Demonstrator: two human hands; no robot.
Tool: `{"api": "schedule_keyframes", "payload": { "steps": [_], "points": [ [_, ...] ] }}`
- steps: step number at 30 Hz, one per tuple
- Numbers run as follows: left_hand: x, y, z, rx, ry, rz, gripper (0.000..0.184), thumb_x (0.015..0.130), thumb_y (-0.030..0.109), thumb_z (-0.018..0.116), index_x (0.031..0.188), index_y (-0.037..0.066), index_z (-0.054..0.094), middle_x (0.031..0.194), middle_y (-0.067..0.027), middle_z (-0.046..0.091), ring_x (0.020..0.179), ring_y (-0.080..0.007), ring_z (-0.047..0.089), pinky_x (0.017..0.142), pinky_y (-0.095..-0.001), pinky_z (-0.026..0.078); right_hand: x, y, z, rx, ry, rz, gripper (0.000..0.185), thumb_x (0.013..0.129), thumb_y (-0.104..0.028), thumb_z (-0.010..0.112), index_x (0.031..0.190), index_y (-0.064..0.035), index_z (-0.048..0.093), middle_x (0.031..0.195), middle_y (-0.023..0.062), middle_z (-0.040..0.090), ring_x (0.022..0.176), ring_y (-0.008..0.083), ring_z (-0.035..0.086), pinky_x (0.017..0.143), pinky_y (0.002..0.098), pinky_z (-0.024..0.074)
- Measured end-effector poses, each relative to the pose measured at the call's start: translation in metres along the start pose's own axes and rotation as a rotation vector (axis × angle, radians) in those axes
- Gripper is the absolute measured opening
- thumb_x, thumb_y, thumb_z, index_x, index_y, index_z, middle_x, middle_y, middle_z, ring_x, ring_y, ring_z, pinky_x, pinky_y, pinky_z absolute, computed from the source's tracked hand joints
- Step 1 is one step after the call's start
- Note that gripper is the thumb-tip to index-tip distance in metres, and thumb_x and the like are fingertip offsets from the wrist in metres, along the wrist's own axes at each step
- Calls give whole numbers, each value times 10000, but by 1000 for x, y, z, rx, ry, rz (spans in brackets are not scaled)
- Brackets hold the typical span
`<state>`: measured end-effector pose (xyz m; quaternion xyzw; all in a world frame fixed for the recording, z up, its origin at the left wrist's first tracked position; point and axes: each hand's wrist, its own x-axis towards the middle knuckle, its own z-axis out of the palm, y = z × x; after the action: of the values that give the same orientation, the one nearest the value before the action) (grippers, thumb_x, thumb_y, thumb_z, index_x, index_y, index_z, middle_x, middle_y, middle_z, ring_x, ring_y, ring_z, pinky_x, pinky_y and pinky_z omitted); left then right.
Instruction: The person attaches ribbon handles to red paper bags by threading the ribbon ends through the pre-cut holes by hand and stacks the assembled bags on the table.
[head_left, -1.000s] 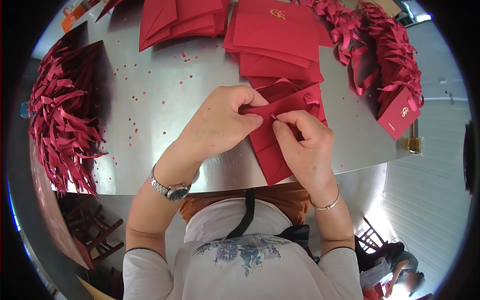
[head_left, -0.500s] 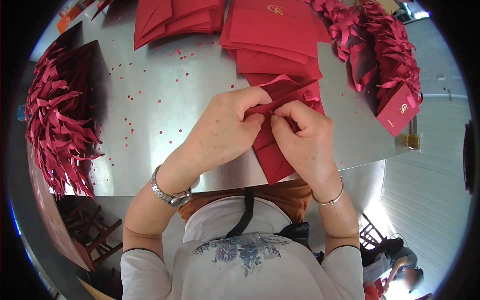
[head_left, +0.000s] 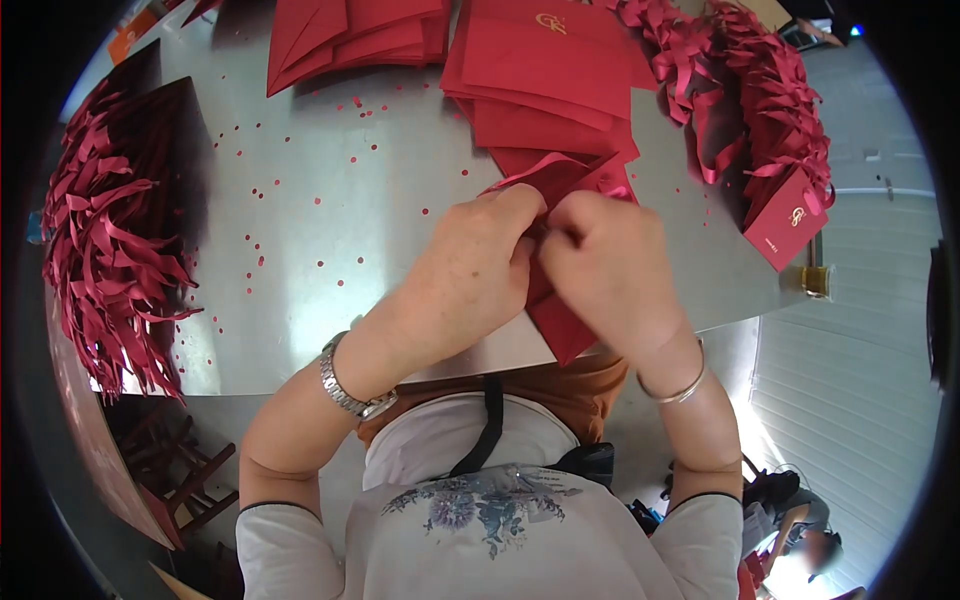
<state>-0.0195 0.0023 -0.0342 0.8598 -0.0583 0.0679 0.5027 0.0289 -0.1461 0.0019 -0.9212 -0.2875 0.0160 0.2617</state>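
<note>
A red paper gift bag (head_left: 566, 332) lies at the front of the metal table, partly covered by both hands. My left hand (head_left: 478, 262) is closed on the bag near its mouth, thumb and fingers pinched together. My right hand (head_left: 612, 268) is closed on the same bag just beside it, knuckles turned up, and the two hands nearly meet. A red ribbon (head_left: 545, 162) arches over the bag behind the fingers, and a short pink-red piece shows past the right hand. Whether ribbon is also between the fingertips is hidden.
Flat red bags (head_left: 545, 70) are stacked behind my hands, beside another red stack (head_left: 375, 40). Rows of ribboned bags stand at the left (head_left: 110, 230) and the right (head_left: 780, 110). Small red paper dots (head_left: 353, 160) are scattered over the metal table (head_left: 300, 235).
My right hand has rolled over, its knuckles now up, and moved closer to my left hand. The bag's lower corner has shifted slightly right.
</note>
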Motion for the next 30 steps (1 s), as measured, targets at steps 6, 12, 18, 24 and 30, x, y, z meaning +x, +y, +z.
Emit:
{"api": "schedule_keyframes", "payload": {
  "steps": [6, 12, 18, 24, 30],
  "points": [
    [2, -1, -2, -188, 9, -87, 221, 840, -17, 618, 1060, -19, 602, 867, -91, 658, 731, -144, 612, 667, -272, 481, -6, 8, -4, 363, -35, 287, 127, 785, -105, 644, 845, -2, 688, 735, 140, 678, 642, 261, 656, 635, 332, 518],
    [7, 2, -10, -540, -92, -352, 197, 840, 37, 605, 1021, -31, 642, 839, -106, 668, 745, -168, 628, 698, -299, 489, -15, 7, -11, 280, 25, 206, 119, 820, -97, 662, 889, 0, 654, 714, 119, 663, 626, 206, 641, 619, 287, 506],
    [7, -1, -10, -562, -82, -510, 170, 858, 55, 608, 990, -37, 661, 814, -68, 655, 725, -122, 588, 668, -267, 466, -20, 18, 4, 568, 88, 248, 88, 833, -33, 667, 911, 6, 657, 765, 77, 688, 687, 122, 650, 645, 266, 514],
    [7, -5, -9, -482, -118, -424, 163, 892, 9, 596, 1042, -34, 645, 919, -27, 672, 800, -69, 590, 719, -218, 479, -21, 16, 3, 591, 83, 165, 84, 824, -10, 682, 904, 15, 678, 780, 68, 692, 721, 82, 640, 658, 235, 511],
    [7, -4, -9, -479, -105, -431, 149, 884, -4, 604, 1022, -34, 650, 897, -17, 674, 792, -62, 587, 712, -216, 476, -20, 15, 6, 613, 94, 185, 88, 818, -5, 688, 902, 21, 679, 784, 66, 696, 722, 78, 639, 662, 230, 514]
  ]
}}
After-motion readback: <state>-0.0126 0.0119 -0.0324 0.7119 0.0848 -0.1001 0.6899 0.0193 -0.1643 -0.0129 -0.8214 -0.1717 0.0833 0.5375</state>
